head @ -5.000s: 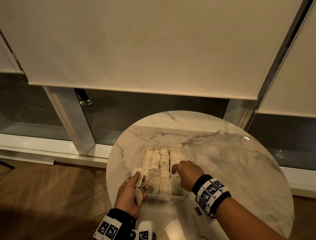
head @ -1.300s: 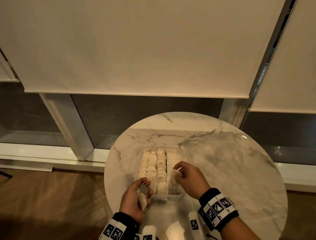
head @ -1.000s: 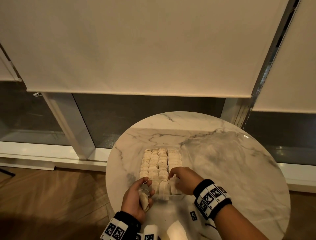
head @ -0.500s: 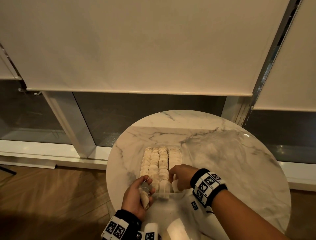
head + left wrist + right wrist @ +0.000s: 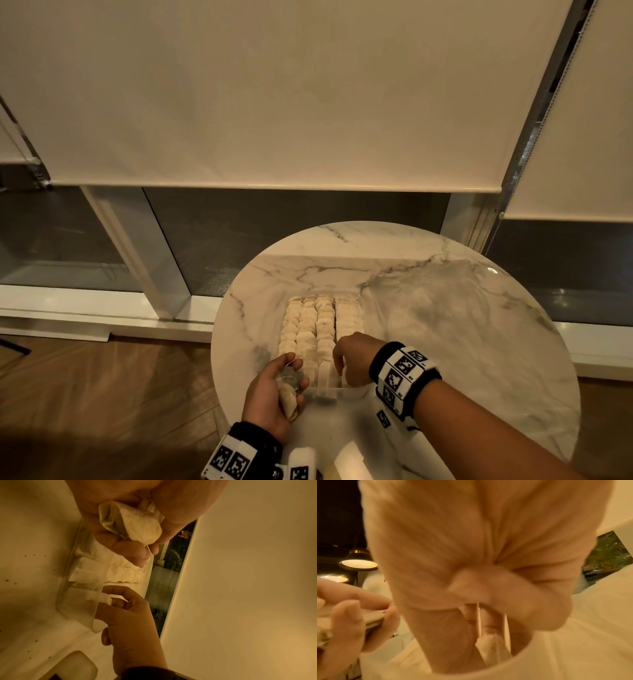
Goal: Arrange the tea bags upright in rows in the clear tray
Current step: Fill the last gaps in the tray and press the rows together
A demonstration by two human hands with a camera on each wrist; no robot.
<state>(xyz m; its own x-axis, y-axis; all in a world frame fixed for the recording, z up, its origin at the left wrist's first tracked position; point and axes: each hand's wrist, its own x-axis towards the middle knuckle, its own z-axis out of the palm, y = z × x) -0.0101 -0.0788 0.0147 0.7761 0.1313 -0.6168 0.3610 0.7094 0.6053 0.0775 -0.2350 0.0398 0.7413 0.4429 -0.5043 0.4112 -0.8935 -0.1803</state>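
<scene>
Clear tray [image 5: 325, 394] holds upright tea bags [image 5: 308, 329].

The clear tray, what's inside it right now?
The clear tray holds tea bags standing in four rows. The right hand reaches into its near right corner and covers the bags there, so that row's near end can't be seen.

Table [image 5: 428, 325]: glossy white marble w/ grey veins. Tray [image 5: 80, 609]: clear smooth plastic. Tea bags [image 5: 308, 329]: matt, thin crinkly paper, pale. Floor [image 5: 102, 394]: wood, herringbone, satin. Blinds [image 5: 274, 92]: matt cream fabric. Wristbands [image 5: 404, 377]: black cloth.
</scene>
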